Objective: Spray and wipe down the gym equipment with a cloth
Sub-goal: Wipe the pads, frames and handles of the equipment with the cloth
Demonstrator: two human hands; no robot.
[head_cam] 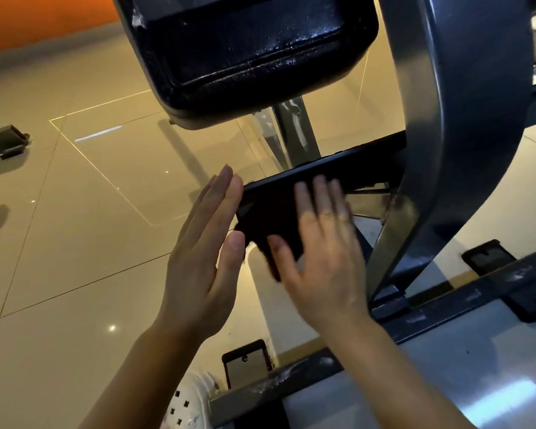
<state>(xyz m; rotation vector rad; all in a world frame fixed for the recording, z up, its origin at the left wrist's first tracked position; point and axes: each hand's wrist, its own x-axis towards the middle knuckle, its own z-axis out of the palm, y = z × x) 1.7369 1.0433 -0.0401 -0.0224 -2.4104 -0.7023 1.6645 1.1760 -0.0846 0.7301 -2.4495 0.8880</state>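
Note:
A dark cloth lies over the end of a black flat bar of the gym machine, below a black padded seat. My right hand presses flat on the cloth, fingers straight and blurred. My left hand is held upright with straight fingers at the cloth's left edge, its thumb touching the cloth's lower corner. No spray bottle is in view.
A thick grey curved frame rises at the right. Grey base rails with black feet run across the glossy beige tiled floor. A white perforated shoe shows at the bottom. A dark machine foot sits far left.

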